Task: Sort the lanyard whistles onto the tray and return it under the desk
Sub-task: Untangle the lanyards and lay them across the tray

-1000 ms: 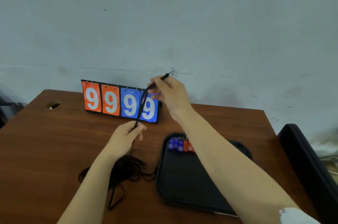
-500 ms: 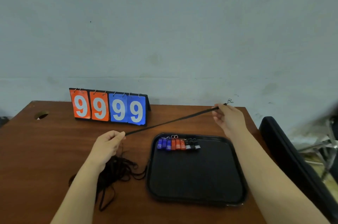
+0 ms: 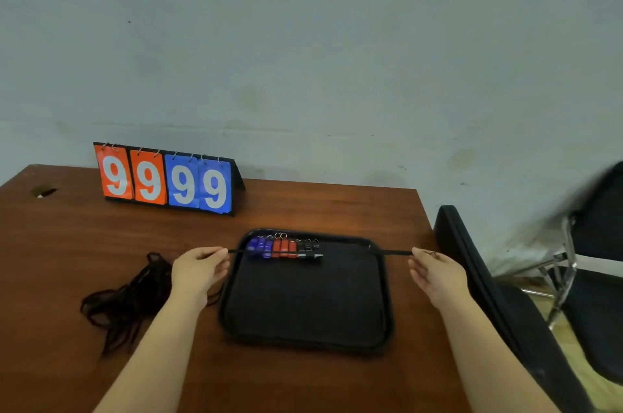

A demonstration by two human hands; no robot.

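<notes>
- Several whistles (image 3: 285,248), blue, red and black, lie in a row along the upper edge of the tray (image 3: 303,340) at centre frame in the head view; that part of the sorting looks done
- Left hand (image 3: 199,269) pinches one end of a black lanyard (image 3: 391,252); right hand (image 3: 435,272) pinches the other end; the cord runs taut between them across the whistle row; whether it touches them I cannot tell
- Dark tangle of lanyards (image 3: 128,298) lies on the desk (image 3: 67,244) at lower left, just beside the tray; these, I judge, remain to be sorted
- Tray sits on the desk top; its return under the desk is not yet done
</notes>
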